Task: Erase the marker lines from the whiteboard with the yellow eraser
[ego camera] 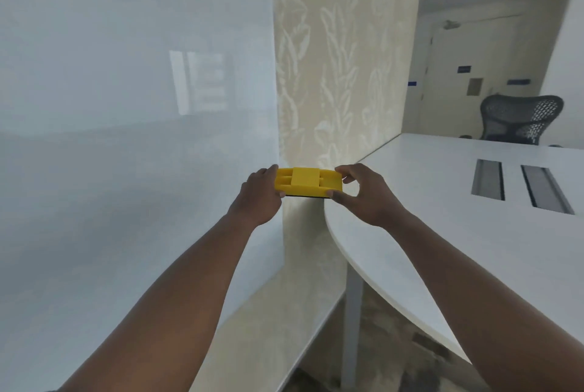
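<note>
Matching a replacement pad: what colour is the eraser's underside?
Black, a thin strip under the yellow eraser, seen in the head view.

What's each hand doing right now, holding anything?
Left hand: closed on the left end of the yellow eraser.
Right hand: fingertips pinching the eraser's right end.
</note>
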The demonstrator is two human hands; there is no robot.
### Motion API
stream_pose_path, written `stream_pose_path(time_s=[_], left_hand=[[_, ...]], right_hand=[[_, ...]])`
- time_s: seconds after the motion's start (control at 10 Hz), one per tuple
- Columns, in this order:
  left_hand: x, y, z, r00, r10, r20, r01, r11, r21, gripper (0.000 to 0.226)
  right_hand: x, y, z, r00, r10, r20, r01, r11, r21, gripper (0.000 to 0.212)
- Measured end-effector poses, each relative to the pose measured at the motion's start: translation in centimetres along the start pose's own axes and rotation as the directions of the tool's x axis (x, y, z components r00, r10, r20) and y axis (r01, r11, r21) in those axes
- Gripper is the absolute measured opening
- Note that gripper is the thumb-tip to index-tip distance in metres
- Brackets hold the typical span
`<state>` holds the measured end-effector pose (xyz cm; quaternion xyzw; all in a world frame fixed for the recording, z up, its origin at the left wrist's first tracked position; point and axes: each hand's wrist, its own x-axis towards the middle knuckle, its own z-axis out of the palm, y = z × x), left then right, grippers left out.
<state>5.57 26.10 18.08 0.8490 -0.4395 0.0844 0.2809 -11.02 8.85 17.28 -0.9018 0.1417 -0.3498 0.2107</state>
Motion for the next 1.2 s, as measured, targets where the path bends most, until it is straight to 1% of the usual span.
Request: stream_pose_path(time_s=[0.1, 0.2, 0.3, 0.4, 0.6, 0.8, 0.9, 1.0, 1.1, 1.2], left_hand=[[2.3, 3.3, 5.9, 0.995, 0.053, 0.080, -0.049, 0.998, -0.044, 0.055], [4.0, 6.3, 11.9, 0.983, 0.097, 0.155, -0.088, 0.994, -0.068, 0.060], [4.8, 8.3, 17.6, 0.956, 0.129, 0.263, -0.106, 0.989, -0.100, 0.063], [4.9, 9.5, 23.0, 0.922, 0.148, 0.358, -0.128, 0.989, -0.081, 0.062], [4.2, 10.3, 29.5, 0.872, 0.161, 0.462, -0.178, 0.984, -0.007, 0.056], [3.7, 10.2, 31.6, 0.842, 0.141, 0.521, -0.196, 0.979, 0.052, 0.050], [3.2, 10.2, 32.2, 0.828, 0.138, 0.544, -0.213, 0.974, 0.077, 0.055], [2.5, 10.1, 32.1, 0.822, 0.115, 0.558, -0.184, 0.980, 0.069, 0.059], [1.7, 9.9, 31.7, 0.834, 0.129, 0.536, -0.177, 0.983, 0.039, 0.060], [1.4, 9.7, 30.3, 0.910, 0.115, 0.398, -0.113, 0.993, -0.029, 0.050]], right_hand=[[-2.2, 5.6, -1.9, 0.994, 0.110, -0.009, -0.110, 0.991, -0.071, 0.054], [-4.8, 10.5, -3.1, 0.973, 0.231, -0.004, -0.229, 0.963, -0.144, 0.055], [-7.8, 15.1, -3.4, 0.942, 0.336, 0.012, -0.328, 0.925, -0.195, 0.056], [-10.6, 19.2, -3.0, 0.904, 0.423, 0.055, -0.400, 0.884, -0.241, 0.055], [-14.3, 24.1, -1.6, 0.847, 0.522, 0.101, -0.478, 0.831, -0.285, 0.054], [-15.7, 25.6, -0.5, 0.812, 0.567, 0.141, -0.507, 0.804, -0.310, 0.050], [-16.3, 25.9, -0.1, 0.799, 0.584, 0.146, -0.516, 0.790, -0.332, 0.052], [-16.5, 25.6, 0.1, 0.773, 0.616, 0.155, -0.544, 0.767, -0.340, 0.056], [-16.4, 25.3, 0.5, 0.773, 0.618, 0.142, -0.529, 0.752, -0.393, 0.061], [-15.1, 23.7, 0.4, 0.812, 0.571, 0.122, -0.473, 0.765, -0.437, 0.060]])
